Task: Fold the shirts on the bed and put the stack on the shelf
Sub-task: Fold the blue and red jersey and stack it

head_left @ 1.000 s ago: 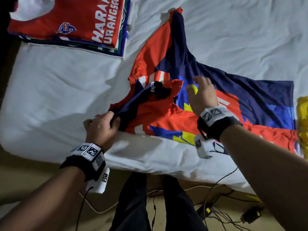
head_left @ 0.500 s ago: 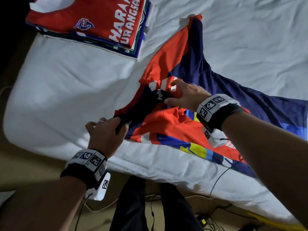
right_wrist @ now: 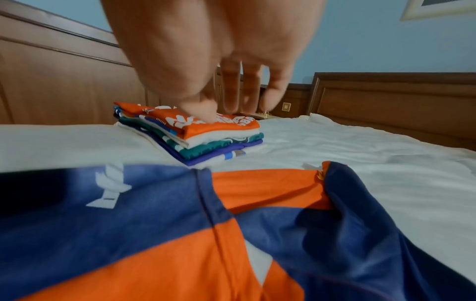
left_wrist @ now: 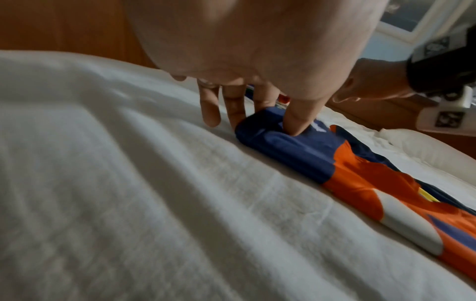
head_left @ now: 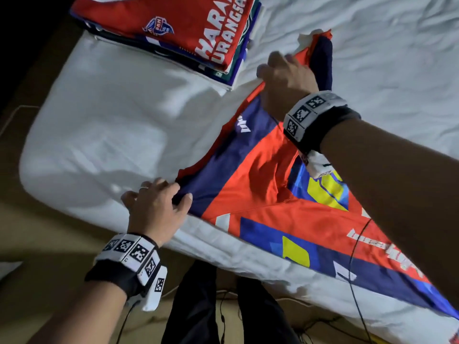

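A white bed sheet [head_left: 104, 125] covers the mattress, wrinkled, its near edge running along the bottom of the head view. At the far left of the bed lies a stack of folded shirts [head_left: 193, 33], the top one red with white lettering; the right wrist view shows white, teal and purple layers under it [right_wrist: 206, 142].

Near the bed's front edge, the left hand [head_left: 155, 207] pinches the near corner of the orange and navy jersey [head_left: 263, 194]: the left wrist view shows the thumb [left_wrist: 298, 118] pressed onto a rolled navy fold while the other fingers [left_wrist: 210, 108] reach down beside it to the sheet. The jersey lies spread across the middle and right of the bed, well apart from the stack on its near side, with blue and yellow blocks and white lettering toward the right.

Farther back, the right hand [head_left: 285, 85] rests on the jersey's far part, just right of the stack's corner. Its fingers point down with small gaps between them in the right wrist view [right_wrist: 231, 81]; whether they grip the cloth I cannot tell. Beyond the bed stand wooden panels [right_wrist: 64, 81] and a wooden headboard [right_wrist: 396, 103].
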A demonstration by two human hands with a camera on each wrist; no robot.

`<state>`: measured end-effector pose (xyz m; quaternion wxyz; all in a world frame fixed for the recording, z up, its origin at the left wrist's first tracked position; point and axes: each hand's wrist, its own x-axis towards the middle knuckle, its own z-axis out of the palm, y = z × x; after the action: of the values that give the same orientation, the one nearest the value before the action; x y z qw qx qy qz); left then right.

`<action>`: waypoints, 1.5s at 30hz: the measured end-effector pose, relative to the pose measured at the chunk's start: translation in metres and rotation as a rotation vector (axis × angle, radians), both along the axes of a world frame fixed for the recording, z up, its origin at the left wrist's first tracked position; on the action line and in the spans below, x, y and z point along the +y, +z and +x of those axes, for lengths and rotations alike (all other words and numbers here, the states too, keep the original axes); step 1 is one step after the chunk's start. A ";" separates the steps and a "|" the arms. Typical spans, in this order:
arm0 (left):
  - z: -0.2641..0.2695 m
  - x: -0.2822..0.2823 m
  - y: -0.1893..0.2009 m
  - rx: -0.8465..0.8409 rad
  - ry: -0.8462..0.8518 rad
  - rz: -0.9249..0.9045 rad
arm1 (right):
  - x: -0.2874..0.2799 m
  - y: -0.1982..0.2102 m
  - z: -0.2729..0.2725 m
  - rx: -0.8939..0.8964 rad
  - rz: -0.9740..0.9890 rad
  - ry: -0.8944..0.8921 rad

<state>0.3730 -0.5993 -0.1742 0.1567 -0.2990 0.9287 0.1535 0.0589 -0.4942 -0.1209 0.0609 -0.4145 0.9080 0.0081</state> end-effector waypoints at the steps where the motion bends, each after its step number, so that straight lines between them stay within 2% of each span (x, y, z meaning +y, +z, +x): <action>1: 0.002 -0.002 -0.001 -0.015 0.038 0.014 | 0.000 -0.004 0.003 0.063 -0.055 0.014; 3: 0.005 -0.008 -0.003 -0.030 0.096 0.035 | 0.007 -0.020 0.015 0.086 -0.156 -0.001; 6: 0.012 -0.012 -0.006 -0.068 0.110 0.047 | 0.040 -0.045 0.042 -0.058 -0.294 -0.116; 11: 0.013 -0.010 -0.006 -0.034 0.168 0.111 | 0.118 -0.062 0.104 -0.204 -0.306 -0.358; 12: 0.012 -0.009 -0.005 -0.005 0.187 0.127 | 0.133 -0.061 0.122 -0.218 -0.317 -0.348; 14: 0.010 -0.009 -0.006 0.050 0.220 0.152 | 0.161 -0.055 0.161 -0.255 -0.301 -0.202; 16: 0.009 -0.010 -0.003 0.109 0.284 0.237 | 0.187 -0.049 0.196 -0.292 -0.204 0.039; 18: 0.007 -0.011 0.001 0.142 0.330 0.298 | 0.203 -0.049 0.216 -0.303 -0.064 0.168; 20: 0.010 -0.012 0.001 0.125 0.253 0.278 | 0.208 -0.054 0.218 -0.283 0.010 0.148; 23: 0.014 -0.015 0.001 0.209 0.231 0.328 | 0.203 -0.055 0.214 -0.282 -0.038 0.155; 26: 0.016 -0.015 0.009 0.418 0.379 0.494 | 0.199 -0.050 0.213 -0.323 -0.103 0.221; 30: 0.024 -0.010 0.013 0.551 0.564 0.647 | 0.206 -0.051 0.217 -0.294 -0.111 0.247; 33: 0.032 -0.011 0.011 0.564 0.700 0.730 | 0.208 -0.054 0.223 -0.280 -0.066 0.217; 40: 0.032 -0.004 0.018 0.603 0.745 0.828 | 0.208 -0.052 0.230 -0.345 -0.017 0.090; 43: 0.035 -0.010 0.014 0.588 0.803 0.880 | 0.208 -0.051 0.226 -0.456 -0.028 0.038; 45: 0.036 -0.009 0.012 0.544 0.737 0.841 | 0.209 -0.049 0.223 -0.552 -0.015 -0.014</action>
<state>0.4085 -0.6085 -0.1620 -0.0443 -0.4626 0.6311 0.6211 0.2820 -0.2851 -0.1694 0.3027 -0.3954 0.8599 -0.1123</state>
